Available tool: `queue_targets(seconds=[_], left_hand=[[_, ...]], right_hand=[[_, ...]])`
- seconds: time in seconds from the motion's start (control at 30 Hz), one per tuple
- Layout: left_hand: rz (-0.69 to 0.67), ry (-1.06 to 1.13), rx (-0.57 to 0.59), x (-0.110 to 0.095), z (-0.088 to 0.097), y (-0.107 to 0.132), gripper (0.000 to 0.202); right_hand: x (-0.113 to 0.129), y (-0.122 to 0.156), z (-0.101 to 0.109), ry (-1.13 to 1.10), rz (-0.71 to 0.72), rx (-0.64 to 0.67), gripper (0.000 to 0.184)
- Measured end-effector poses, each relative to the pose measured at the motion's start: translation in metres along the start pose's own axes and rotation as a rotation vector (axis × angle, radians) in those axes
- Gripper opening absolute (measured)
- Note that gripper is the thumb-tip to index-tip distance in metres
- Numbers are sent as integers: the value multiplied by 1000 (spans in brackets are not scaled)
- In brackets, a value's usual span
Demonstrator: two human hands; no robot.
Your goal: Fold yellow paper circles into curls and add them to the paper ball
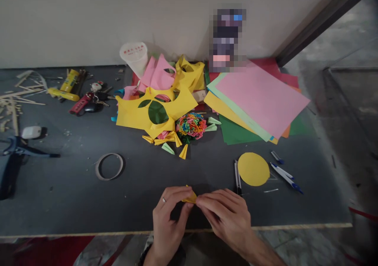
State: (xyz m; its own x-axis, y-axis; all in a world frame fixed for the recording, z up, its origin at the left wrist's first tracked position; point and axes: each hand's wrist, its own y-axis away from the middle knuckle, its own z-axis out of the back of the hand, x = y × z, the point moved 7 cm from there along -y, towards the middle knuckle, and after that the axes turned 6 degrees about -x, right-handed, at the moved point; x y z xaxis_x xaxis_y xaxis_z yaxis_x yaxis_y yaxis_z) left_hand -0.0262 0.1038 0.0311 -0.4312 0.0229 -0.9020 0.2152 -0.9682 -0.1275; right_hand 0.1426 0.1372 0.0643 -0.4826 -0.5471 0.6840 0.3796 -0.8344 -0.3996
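Observation:
Between my two hands, close to the table's front edge, is a small folded piece of yellow paper [190, 197]. My left hand [169, 212] pinches it from the left with thumb and fingers, a ring on one finger. From the right, the fingertips of my right hand [226, 212] press on its other end. A yellow paper circle [254, 169] lies beyond my right hand, beside a box cutter [237, 175]. Ahead of my hands lie small folded paper cones [183, 151] in yellow and pale green, next to a ball of colourful rolled-paper flowers [191, 126].
Cut yellow paper scraps [130, 114] lie mid-table before a lidded cup [134, 57]. Stacked coloured sheets [260, 96] are at right, near a compass [286, 177]. A tape ring [120, 167], keys [102, 96], glue bottle [70, 80] and glue gun [13, 159] occupy the left.

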Motion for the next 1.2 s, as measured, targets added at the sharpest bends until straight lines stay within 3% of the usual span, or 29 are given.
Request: queue_targets(seconds=[0.1,0.3,0.4,0.5,0.63,0.83,1.2], left_hand=[[-23,-51,-51,-1,2,2,19],[-1,-86,-37,-1,-3,9,33],[-20,-2,32,-3,-7,8,26],[53,102,81,1,-8,4,13],[135,81,111,5,-6,5,15],[191,39,98,2,-7,7,16],[-35,-194,13,-12,-1,8,16]], right_hand=[[-1,2,-2,6,-2,8,17],[2,1,-2,85,30,-8,18],[4,1,-1,91,30,-21,19],[3,3,0,41,3,-10,21],[4,5,-1,51,55,37,32],[3,8,-3,122,83,53,30],[6,5,-3,127,103,67,29]])
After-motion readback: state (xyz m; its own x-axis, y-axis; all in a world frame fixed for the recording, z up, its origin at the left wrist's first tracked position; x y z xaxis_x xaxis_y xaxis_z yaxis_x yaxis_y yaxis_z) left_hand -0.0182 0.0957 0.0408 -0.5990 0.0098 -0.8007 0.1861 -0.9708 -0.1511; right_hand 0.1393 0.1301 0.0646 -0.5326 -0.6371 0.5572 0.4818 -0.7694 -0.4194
